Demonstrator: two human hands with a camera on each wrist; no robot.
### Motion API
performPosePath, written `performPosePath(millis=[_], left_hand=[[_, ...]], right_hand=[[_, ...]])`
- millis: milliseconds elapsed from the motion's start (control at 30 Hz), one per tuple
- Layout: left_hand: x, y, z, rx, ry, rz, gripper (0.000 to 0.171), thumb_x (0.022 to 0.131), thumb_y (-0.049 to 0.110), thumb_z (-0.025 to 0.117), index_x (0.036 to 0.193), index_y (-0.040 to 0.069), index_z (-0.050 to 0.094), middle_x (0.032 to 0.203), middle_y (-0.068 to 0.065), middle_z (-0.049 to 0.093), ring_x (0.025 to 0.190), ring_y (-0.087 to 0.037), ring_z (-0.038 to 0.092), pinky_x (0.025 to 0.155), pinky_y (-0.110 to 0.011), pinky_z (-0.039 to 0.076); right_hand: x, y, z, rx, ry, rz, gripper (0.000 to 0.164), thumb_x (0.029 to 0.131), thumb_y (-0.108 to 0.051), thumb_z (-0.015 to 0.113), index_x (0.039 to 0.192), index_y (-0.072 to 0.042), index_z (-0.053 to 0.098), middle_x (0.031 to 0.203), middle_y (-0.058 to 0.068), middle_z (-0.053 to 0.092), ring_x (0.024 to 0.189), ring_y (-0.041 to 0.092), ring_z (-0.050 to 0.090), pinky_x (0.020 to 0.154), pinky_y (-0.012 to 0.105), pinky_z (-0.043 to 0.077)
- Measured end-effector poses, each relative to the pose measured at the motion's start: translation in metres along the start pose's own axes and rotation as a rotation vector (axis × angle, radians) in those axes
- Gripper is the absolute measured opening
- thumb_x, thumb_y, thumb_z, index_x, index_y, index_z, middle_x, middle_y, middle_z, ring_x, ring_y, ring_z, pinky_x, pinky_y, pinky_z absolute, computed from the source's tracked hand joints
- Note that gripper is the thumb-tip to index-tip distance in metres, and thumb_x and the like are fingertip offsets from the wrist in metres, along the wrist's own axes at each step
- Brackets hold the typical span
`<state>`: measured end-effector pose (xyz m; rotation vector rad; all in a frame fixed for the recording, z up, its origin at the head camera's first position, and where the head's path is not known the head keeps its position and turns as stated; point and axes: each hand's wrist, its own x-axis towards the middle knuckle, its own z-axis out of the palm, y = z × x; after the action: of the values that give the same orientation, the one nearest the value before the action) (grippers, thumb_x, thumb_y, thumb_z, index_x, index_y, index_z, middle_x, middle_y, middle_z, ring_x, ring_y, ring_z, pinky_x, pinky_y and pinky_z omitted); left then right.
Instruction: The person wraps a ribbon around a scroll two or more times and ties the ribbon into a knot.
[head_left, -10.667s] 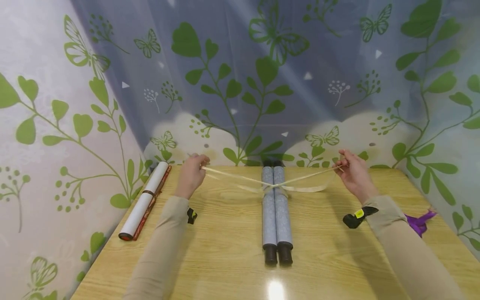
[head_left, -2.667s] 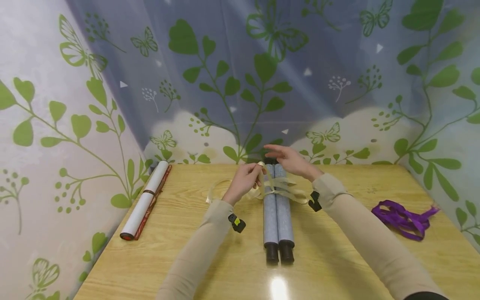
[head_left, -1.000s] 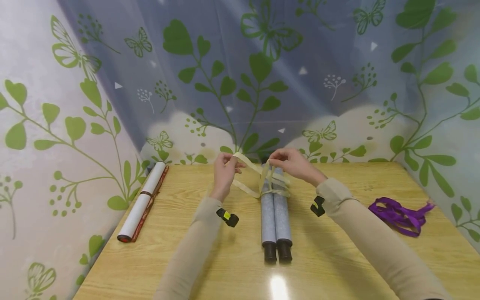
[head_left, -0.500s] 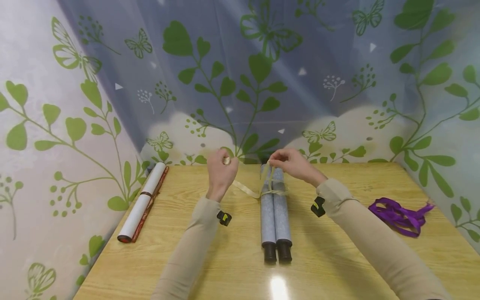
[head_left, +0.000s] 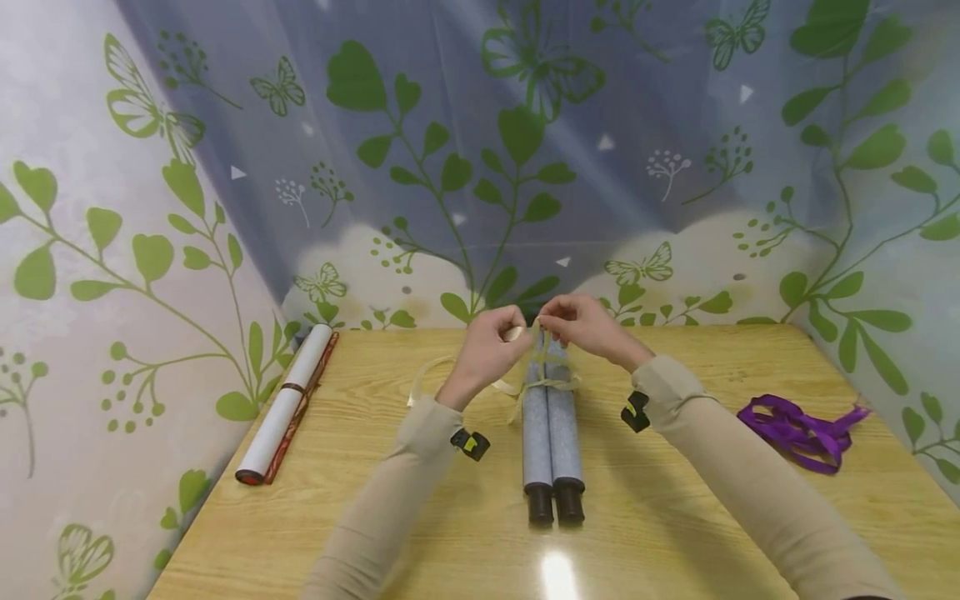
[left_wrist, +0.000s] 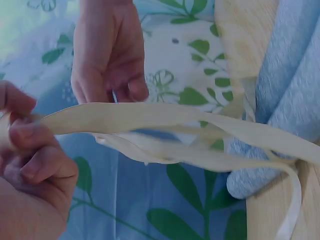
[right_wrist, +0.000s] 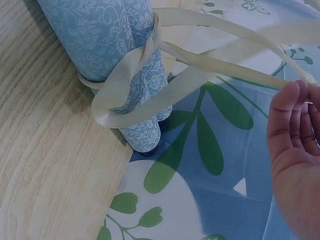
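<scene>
Head view: one cream ribbon [left_wrist: 150,115] wraps two grey-blue scrolls [head_left: 536,442] just beside the left hand [head_left: 486,347], its fingers curled round the ribbon, and below the right hand [head_left: 588,327], whose fingertips pinch a loop.

The left forearm [head_left: 386,500] slants toward one o'clock, the right forearm [head_left: 742,467] toward ten, the curled left hand [head_left: 486,350] at nine o'clock from the pinching right hand [head_left: 588,325].

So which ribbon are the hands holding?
The cream ribbon, looped around the two grey-blue rolls: the left hand and right hand both pinch it. The purple ribbon lies heaped on the table, touched by neither hand.
</scene>
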<state>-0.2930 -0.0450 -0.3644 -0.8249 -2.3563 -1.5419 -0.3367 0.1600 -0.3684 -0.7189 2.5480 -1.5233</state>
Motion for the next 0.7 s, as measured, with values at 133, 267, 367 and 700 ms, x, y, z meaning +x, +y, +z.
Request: performPosePath(millis=[133,267,367,700], left_hand=[[0.0,0.006,0.011,-0.006,-0.168,0.037,0.018,0.093,0.018,0.063,0.077,0.012,0.058,0.066,0.001,0.049,0.052,-0.011,0.038,0.055,-0.023,0.036],[0.001,0.006,0.022,0.071,-0.363,0.07,0.014,0.096,0.025,0.063,0.089,0.015,0.071,0.076,0.004,0.064,0.055,-0.009,0.047,0.058,-0.022,0.042],[0.0,0.004,0.027,0.12,-0.461,0.067,0.022,0.098,0.03,0.06,0.105,0.015,0.075,0.084,0.001,0.072,0.054,-0.009,0.056,0.055,-0.023,0.047],[0.003,-0.01,0.02,0.099,-0.159,-0.034,0.023,0.099,0.028,0.059,0.102,0.011,0.074,0.085,-0.005,0.07,0.059,-0.014,0.056,0.056,-0.026,0.048]], right_hand=[[-0.001,-0.002,0.0,-0.018,0.007,-0.009,0.022,0.101,-0.022,0.055,0.112,-0.006,0.066,0.097,0.015,0.067,0.08,0.027,0.063,0.069,0.036,0.055],[-0.002,-0.001,-0.001,-0.048,0.019,-0.028,0.022,0.101,-0.023,0.056,0.111,-0.008,0.067,0.099,0.012,0.068,0.083,0.022,0.064,0.072,0.037,0.054],[-0.003,0.001,-0.001,-0.057,0.017,-0.043,0.022,0.101,-0.024,0.057,0.111,-0.008,0.067,0.093,0.014,0.068,0.078,0.023,0.064,0.07,0.038,0.054],[-0.002,0.002,-0.001,-0.042,0.022,-0.024,0.021,0.1,-0.021,0.057,0.11,-0.006,0.068,0.095,0.012,0.069,0.081,0.029,0.065,0.069,0.036,0.056]])
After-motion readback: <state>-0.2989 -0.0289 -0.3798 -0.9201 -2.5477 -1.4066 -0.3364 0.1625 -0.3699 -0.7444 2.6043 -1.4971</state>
